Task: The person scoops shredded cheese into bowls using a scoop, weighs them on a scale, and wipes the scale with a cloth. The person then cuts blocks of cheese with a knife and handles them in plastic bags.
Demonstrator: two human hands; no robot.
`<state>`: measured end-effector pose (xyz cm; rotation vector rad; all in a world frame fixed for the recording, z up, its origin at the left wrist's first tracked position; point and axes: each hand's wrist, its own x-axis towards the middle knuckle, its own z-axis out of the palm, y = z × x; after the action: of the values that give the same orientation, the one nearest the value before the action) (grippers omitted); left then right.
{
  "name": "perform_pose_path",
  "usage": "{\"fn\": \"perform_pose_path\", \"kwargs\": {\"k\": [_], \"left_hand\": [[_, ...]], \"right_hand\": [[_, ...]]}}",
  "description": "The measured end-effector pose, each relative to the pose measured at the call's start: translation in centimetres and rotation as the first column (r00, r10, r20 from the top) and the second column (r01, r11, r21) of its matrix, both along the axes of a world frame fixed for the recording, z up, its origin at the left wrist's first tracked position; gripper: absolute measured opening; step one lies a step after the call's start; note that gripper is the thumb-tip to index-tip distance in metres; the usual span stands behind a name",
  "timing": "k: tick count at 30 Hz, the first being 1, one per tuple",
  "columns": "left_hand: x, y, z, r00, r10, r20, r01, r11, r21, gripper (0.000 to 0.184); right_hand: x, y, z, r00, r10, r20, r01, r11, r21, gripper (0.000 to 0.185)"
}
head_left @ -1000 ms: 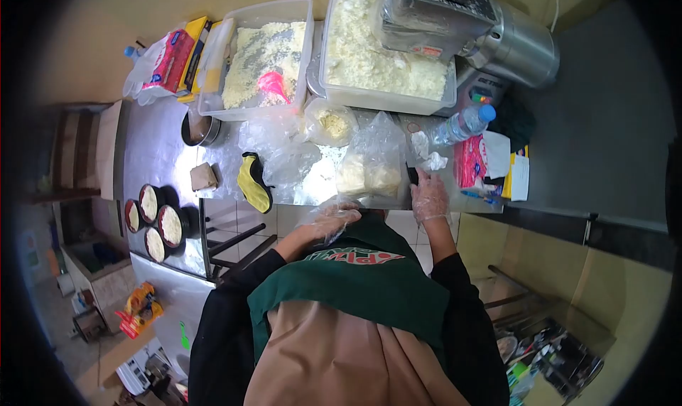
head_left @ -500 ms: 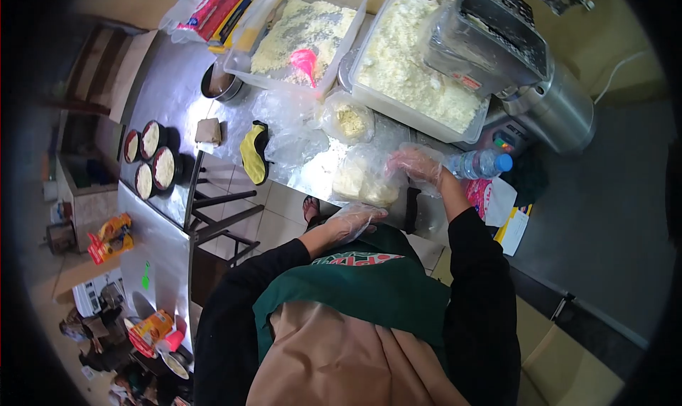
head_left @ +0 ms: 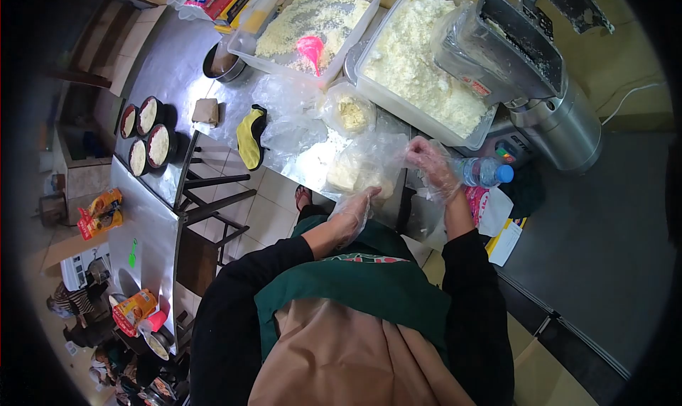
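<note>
A clear plastic bag (head_left: pixel 380 157) with pale, crumbly lumps inside lies at the near edge of the steel table. My left hand (head_left: pixel 352 210), in a thin clear glove, grips the bag's near side; its thumb shows, the other fingers are mostly hidden. At the bag's right end, my gloved right hand (head_left: pixel 430 166) has its fingers bent together on the loose plastic. Just beyond the bag sits a small bag of yellowish crumbs (head_left: pixel 352 115). Beside my right hand lies a water bottle (head_left: pixel 483 171) with a blue cap.
A large tub of white shreds (head_left: pixel 412 65) stands behind, next to a steel machine (head_left: pixel 561 125). Further left are a tub with a pink scoop (head_left: pixel 310 51), a dark round pan (head_left: pixel 222 63), a yellow-black pouch (head_left: pixel 251 137) and several filled black cups (head_left: pixel 160 144). Black stool legs (head_left: pixel 213 207) stand below.
My left hand has moved up and now presses against the bag's near side. My right hand has lifted slightly, drawing the loose plastic up and to the right. The view has shifted a little.
</note>
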<state>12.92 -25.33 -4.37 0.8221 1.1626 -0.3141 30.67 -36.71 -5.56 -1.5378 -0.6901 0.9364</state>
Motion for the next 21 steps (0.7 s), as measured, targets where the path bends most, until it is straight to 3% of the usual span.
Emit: {"fn": "perform_pose_path", "kwargs": {"k": [1, 5, 7, 8, 10, 12, 13, 14, 15, 16, 17, 19, 20, 21], "left_hand": [[-0.1, 0.0, -0.3, 1.0, -0.003, 0.0, 0.003, 1.0, -0.001, 0.047], [-1.0, 0.5, -1.2, 0.997, -0.013, 0.081, 0.006, 0.997, 0.079, 0.037], [-2.0, 0.5, -3.0, 0.992, 0.01, 0.124, -0.021, 0.996, 0.09, 0.033], [-3.1, 0.4, -5.9, 0.95, -0.058, 0.305, -0.029, 0.961, 0.275, 0.03], [-3.8, 0.8, -6.9, 0.873, -0.161, 0.459, -0.07, 0.892, 0.446, 0.026], [-3.7, 1.5, -5.4, 0.984, -0.001, 0.178, -0.036, 0.978, 0.205, 0.022], [-3.9, 1.5, -5.7, 0.984, 0.0, 0.176, -0.037, 0.978, 0.207, 0.022], [-4.1, 1.5, -6.3, 0.976, 0.115, 0.186, -0.137, 0.985, 0.109, 0.023], [-4.3, 1.6, -6.9, 0.956, 0.227, 0.185, -0.233, 0.972, 0.01, 0.025], [-4.7, 1.7, -8.0, 0.957, 0.227, 0.184, -0.232, 0.973, 0.011, 0.025], [-5.0, 2.0, -8.6, 0.937, 0.25, 0.243, -0.24, 0.968, -0.069, 0.026], [-5.4, 2.1, -9.0, 0.914, 0.275, 0.298, -0.24, 0.959, -0.151, 0.028], [-5.0, 2.0, -7.2, 0.879, 0.344, 0.33, -0.283, 0.934, -0.22, 0.031], [-4.8, 2.0, -6.0, 0.838, 0.414, 0.355, -0.323, 0.902, -0.289, 0.035]], "right_hand": [[-0.4, -0.3, 0.3, 0.959, -0.125, -0.256, 0.155, 0.983, 0.1, 0.025], [-0.7, -2.0, 0.9, 0.91, -0.18, -0.373, 0.194, 0.981, 0.0, 0.028], [-1.4, -2.8, 2.6, 0.766, -0.239, -0.597, 0.335, 0.941, 0.054, 0.031], [-1.3, -3.2, 2.1, 0.766, -0.24, -0.597, 0.337, 0.94, 0.056, 0.031], [-1.0, -4.4, 0.0, 0.79, -0.349, -0.505, 0.276, 0.937, -0.215, 0.036], [-1.2, -4.9, -2.2, 0.853, -0.274, -0.445, 0.181, 0.954, -0.241, 0.036], [-1.5, -4.8, -2.7, 0.903, -0.189, -0.385, 0.083, 0.958, -0.276, 0.035], [-2.1, -4.5, -3.4, 0.903, -0.188, -0.387, 0.082, 0.958, -0.275, 0.035], [-3.0, -4.0, -4.2, 0.961, -0.053, -0.271, -0.005, 0.978, -0.208, 0.034], [-4.0, -3.1, -4.4, 0.987, 0.079, -0.142, -0.101, 0.983, -0.154, 0.033], [-4.8, -2.1, -3.8, 0.987, 0.078, -0.143, -0.1, 0.983, -0.152, 0.033], [-6.4, -0.2, -2.6, 0.994, 0.001, 0.108, 0.003, 0.999, -0.035, 0.045], [-6.9, 0.3, -2.4, 0.994, 0.001, 0.109, 0.003, 0.999, -0.035, 0.045], [-7.3, 0.8, -2.2, 0.974, 0.026, 0.225, -0.013, 0.998, -0.059, 0.051]]}}
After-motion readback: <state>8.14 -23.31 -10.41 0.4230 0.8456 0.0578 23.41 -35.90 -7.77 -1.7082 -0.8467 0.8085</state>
